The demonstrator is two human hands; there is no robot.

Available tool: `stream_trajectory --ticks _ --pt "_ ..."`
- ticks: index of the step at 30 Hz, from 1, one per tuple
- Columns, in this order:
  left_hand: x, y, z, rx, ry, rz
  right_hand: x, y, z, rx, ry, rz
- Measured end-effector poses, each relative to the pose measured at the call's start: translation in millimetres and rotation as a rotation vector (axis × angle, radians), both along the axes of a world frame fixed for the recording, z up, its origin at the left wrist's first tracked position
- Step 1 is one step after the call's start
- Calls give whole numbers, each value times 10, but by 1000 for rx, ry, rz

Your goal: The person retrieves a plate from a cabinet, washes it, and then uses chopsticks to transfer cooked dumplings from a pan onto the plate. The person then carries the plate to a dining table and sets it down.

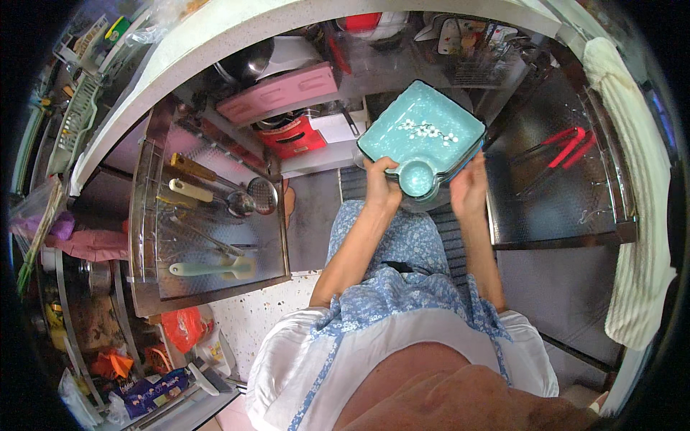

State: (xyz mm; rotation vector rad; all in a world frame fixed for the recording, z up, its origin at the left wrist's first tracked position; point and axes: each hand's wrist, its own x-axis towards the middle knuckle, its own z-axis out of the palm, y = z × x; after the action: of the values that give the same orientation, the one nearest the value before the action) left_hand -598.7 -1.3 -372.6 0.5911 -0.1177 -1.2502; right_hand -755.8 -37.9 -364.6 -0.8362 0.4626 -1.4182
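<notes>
A turquoise square plate [426, 129] with a white blossom pattern and a small round sauce well faces up in front of me. Its doubled edges suggest a stack of plates. My left hand [384, 183] grips the near left edge beside the well, thumb on top. My right hand [468, 183] holds the near right edge, its fingers partly beneath it. Both hands hold the plates above my knees, before an open low cupboard. What lies directly under the plates is mostly hidden.
An open cabinet door [215, 285] at left carries a slotted spoon [262, 196] and other utensils. Another open door [560, 237] at right holds red-handled tongs [566, 145]. Inside the cupboard are a pink box [277, 91], a red box [291, 140] and pans. A ribbed towel [636, 215] hangs far right.
</notes>
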Motion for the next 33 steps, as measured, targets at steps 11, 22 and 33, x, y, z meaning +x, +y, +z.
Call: stream_trajectory --ticks 11,22,33 --pt "-220 323 204 106 -131 -138 -329 -216 -77 270 156 46" --pt "-115 -128 -119 52 153 -285 -310 -781 222 472 377 250" --pt "115 -931 -544 195 319 -176 39 -1766 -364 584 362 405"
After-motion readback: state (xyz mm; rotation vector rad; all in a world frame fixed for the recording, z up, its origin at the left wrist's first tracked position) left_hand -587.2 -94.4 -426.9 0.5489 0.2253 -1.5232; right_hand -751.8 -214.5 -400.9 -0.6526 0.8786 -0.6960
